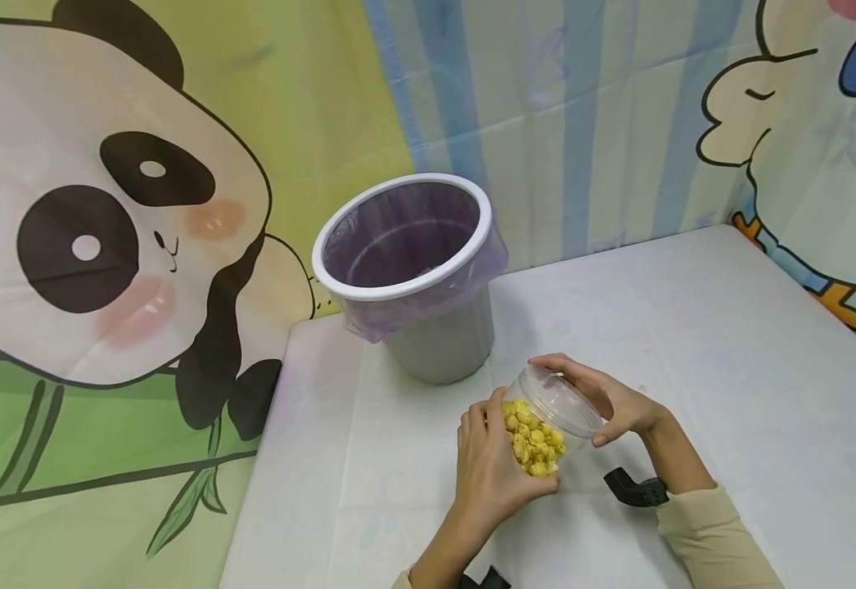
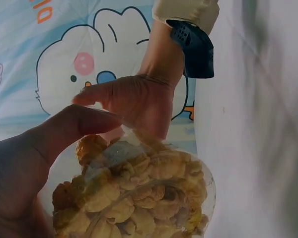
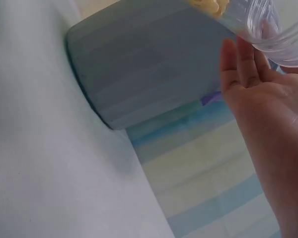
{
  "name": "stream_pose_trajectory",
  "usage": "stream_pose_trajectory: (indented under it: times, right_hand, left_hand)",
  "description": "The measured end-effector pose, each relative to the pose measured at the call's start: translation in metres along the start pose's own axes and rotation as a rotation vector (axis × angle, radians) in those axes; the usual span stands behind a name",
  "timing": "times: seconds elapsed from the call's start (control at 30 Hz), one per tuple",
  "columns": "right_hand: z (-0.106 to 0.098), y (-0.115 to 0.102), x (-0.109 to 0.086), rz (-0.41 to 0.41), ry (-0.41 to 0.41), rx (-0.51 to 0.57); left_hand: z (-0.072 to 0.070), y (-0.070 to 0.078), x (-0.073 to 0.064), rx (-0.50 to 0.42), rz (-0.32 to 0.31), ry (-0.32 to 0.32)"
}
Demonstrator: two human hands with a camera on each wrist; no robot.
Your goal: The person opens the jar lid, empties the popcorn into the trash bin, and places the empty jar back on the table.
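In clear jar (image 1: 559, 409), yellow popcorn (image 1: 533, 438)

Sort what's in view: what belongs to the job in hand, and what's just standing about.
In the job:
clear jar
yellow popcorn inside it
left hand and right hand, both holding the jar

Apparently just there:
lined bin, untouched
panda backdrop

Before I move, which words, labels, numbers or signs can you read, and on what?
None reads clearly.
Orange lettering on the backdrop, left wrist view: tilted, cut off by the picture edge, not readable for certain.
Clear container: no legible text.
Bin: none visible.
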State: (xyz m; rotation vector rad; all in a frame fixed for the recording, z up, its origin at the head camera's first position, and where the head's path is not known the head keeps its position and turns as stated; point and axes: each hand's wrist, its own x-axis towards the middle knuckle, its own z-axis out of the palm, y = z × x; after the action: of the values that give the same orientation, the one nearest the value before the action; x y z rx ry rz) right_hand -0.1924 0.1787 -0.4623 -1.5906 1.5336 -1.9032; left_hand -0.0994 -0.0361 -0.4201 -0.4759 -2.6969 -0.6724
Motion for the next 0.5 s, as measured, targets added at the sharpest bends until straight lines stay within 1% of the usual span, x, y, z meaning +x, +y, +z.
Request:
stream_pose_trajectory:
  times: [0.17, 0.23, 0.3, 0.4, 0.47, 0.5]
  right_hand:
    - [-0.0005, -0.0025, 0.0040, -0.083, -0.085, -0.015]
    - [0.0000, -0.0032, 0.0053, -0.086, -0.104, 0.011]
    - [0.0006, -0.0030, 0.0049, -0.065, -0.097, 0.036]
    - [0.0008, -0.0023, 0.0021, -0.015, -0.057, 0.037]
    - [0.0007, -0.0027, 0.0012, 0.003, -0.038, 0.009]
    - [0.0004, -0.0033, 0.0016, -0.003, -0.038, -0.005]
  left_hand:
    - [-0.0009, 0.0002, -0.0014, -0.019, -0.003, -0.033]
    - [-0.0011, -0.0002, -0.0015, -0.018, 0.000, -0.030]
    - [-0.0013, -0.0004, -0.0014, -0.016, 0.003, -0.022]
    - [-0.0003, -0.0010, -0.0015, -0.013, 0.009, -0.009]
    - [-0.0001, -0.0010, -0.0016, -0.014, 0.008, -0.014]
    - [0.0000, -0.0009, -0.0018, -0.014, 0.007, -0.019]
